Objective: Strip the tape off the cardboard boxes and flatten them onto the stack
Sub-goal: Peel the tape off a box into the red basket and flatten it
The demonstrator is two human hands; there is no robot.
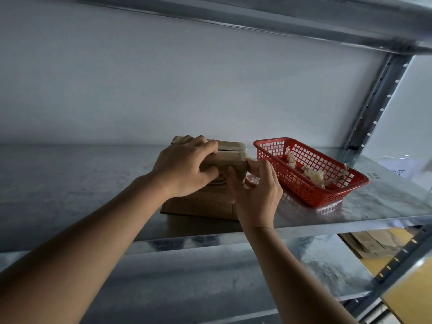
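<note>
Brown corrugated cardboard box [217, 160], taped along its top seam, is sitting on the galvanized metal shelf [81, 183], on top of a flattened brown cardboard sheet [198, 208] lying flat on the same shelf. A dark circular print is showing on the box's near face, partly hidden by the hands.

The left hand [184, 167] is lying over the box's near top edge, its fingers curling over the top panel and its thumb pressing the near face, so its grip is holding the box. The right hand [256, 190] is working at the box's near right corner, with its thumb and fingertips closing on a strip of clear tape [247, 160] at that corner; its grip is narrow, pinching the tape. Both bare forearms are reaching up from the lower edge of the view.

Just right of the box, apart from it, a red plastic mesh basket [336, 195] is resting on the shelf, turned at an angle, and crumpled pale tape scraps [313, 175] are lying inside it. Behind everything a plain white wall [163, 90] is standing, and a perforated grey metal upright [371, 101] is rising at the right. Below the shelf's right end, more flattened brown cardboard [374, 243] is lying on a yellow surface [411, 293].
</note>
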